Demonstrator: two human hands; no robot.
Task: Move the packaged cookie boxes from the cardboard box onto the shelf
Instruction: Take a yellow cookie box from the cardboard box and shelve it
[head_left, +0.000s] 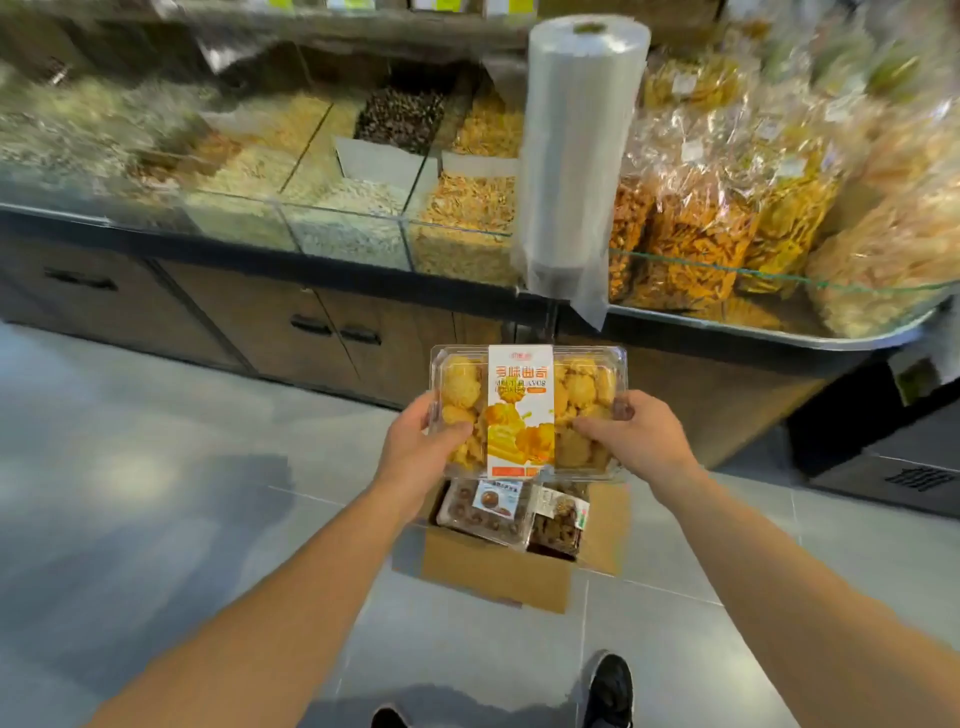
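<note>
Your left hand (415, 447) and right hand (631, 441) each have a firm grip on one side of the clear cookie box (524, 410), held above the open cardboard box (498, 566) on the floor.

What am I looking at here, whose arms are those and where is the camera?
There is no machine: a person wears a camera on the head, looking forward and down, so the two bare arms are their own. The left hand and right hand grip a clear cookie box by its two sides. Below it on the tiled floor stands an open cardboard box with more packs inside. Ahead is a shop counter with glass bins of loose snacks, a tall roll of plastic bags, and bagged snacks to the right.
</note>
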